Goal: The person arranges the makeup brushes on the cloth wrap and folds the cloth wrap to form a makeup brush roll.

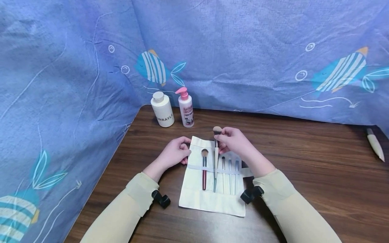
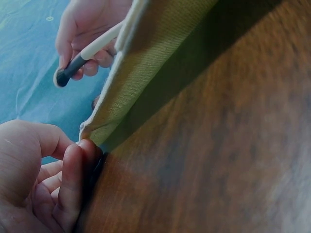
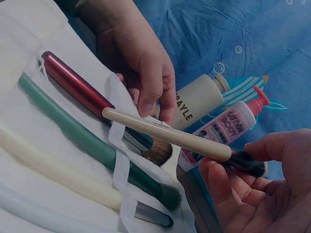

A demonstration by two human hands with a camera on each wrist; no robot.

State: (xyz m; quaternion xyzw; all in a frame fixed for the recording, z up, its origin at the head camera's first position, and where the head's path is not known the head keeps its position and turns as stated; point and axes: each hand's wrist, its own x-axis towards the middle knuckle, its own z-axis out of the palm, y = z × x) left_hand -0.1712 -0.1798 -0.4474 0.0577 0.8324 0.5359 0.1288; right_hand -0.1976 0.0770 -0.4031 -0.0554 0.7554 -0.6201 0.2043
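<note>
A pale fabric brush roll point(image 1: 194, 200) lies unrolled on the table. My left hand point(image 1: 174, 151) pinches its left edge, lifting that edge off the wood in the left wrist view. My right hand point(image 1: 233, 140) holds a makeup brush point(image 3: 170, 133) with a cream handle by its dark ferrule, bristles up, above the roll. Under a white elastic band point(image 3: 119, 165) sit a red-handled makeup brush point(image 1: 204, 179), a green-handled brush point(image 3: 73, 116) and several slimmer pale ones. From the head view, the held brush partly covers the green one.
Behind the roll stand a white bottle point(image 1: 164, 113) with a grey cap and a lotion bottle point(image 1: 186, 113) with a pink pump. A pale pointed object point(image 1: 375, 145) lies at the far right edge. Blue fish-print cloth point(image 1: 243, 50) hangs around the table point(image 1: 319, 168).
</note>
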